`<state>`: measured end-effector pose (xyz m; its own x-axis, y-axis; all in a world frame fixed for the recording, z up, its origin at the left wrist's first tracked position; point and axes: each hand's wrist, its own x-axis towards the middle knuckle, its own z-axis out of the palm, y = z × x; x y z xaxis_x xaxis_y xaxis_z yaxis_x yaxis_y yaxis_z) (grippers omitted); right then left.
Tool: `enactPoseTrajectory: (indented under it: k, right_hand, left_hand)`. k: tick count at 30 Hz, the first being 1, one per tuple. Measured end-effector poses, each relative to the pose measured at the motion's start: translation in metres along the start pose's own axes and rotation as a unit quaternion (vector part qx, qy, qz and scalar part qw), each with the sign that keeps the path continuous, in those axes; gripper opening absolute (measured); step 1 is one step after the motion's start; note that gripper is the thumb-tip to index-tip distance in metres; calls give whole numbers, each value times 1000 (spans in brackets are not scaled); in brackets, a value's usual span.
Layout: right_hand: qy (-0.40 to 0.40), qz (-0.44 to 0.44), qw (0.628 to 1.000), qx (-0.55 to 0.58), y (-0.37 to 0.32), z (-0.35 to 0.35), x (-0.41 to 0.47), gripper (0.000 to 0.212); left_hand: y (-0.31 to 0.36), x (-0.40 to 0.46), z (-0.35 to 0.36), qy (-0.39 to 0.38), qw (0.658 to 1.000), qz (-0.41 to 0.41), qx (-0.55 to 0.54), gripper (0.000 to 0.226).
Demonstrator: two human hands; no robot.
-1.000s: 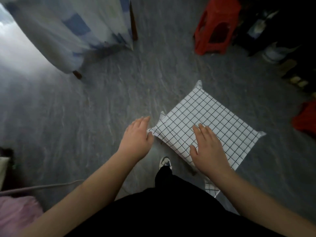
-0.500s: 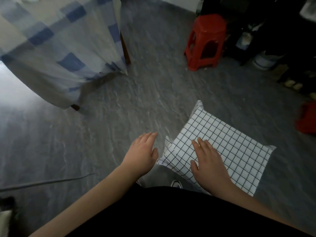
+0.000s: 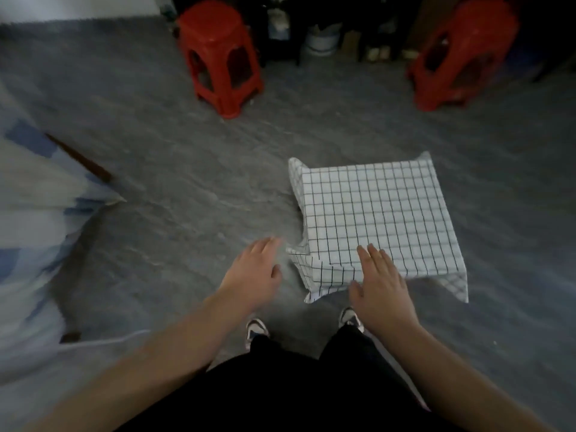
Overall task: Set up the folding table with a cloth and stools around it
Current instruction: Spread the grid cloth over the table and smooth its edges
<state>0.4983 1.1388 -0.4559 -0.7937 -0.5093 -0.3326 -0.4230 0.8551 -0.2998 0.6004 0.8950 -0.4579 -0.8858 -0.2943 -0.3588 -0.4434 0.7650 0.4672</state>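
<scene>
Right now your two hands are out in front of you over the grey floor (image 3: 187, 169). Your right hand (image 3: 381, 286) lies flat, fingers straight and together, on the near edge of the one small desk (image 3: 378, 213) in view, which is already covered by a white cloth with a black grid (image 3: 367, 198); its grip is released, pressing rather than grasping. Your left hand (image 3: 254, 274) floats just left of the near left corner of that cloth, fingers loosely extended and grasping nothing; whether a fingertip touches the fabric cannot be told through the blur. The cloth drapes over all visible edges, with corners hanging at the near left, near right and far left.

You can count two red plastic stools (image 3: 223, 54): one stands far and left of the covered desk, the second red stool (image 3: 458, 57) stands far and right of it, both well apart from the cloth and close to the dark clutter along the far wall. A white bucket-like container (image 3: 321, 42) sits between them against that wall.

At the left edge, one larger piece of furniture is draped in a pale cloth with blue squares (image 3: 34, 194), a brown wooden leg (image 3: 78, 157) showing beneath it.

Below your hands you see your two shoes (image 3: 257, 328) and black trousers (image 3: 296, 385), standing just near of the desk.
</scene>
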Motion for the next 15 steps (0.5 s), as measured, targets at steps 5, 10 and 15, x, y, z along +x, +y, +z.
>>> enactPoseTrajectory:
  k: [5, 10, 15]
  right_hand:
    - [-2, 93, 995, 47, -1, 38, -38, 72]
    - [-5, 147, 985, 92, 3, 82, -46, 79]
    - [-16, 171, 975, 137, 17, 152, -16, 78]
  left_hand:
    - [-6, 34, 25, -62, 998, 27, 5, 58]
    - [0, 54, 67, -115, 989, 88, 43, 64]
    - [-16, 82, 120, -142, 978, 121, 97, 67]
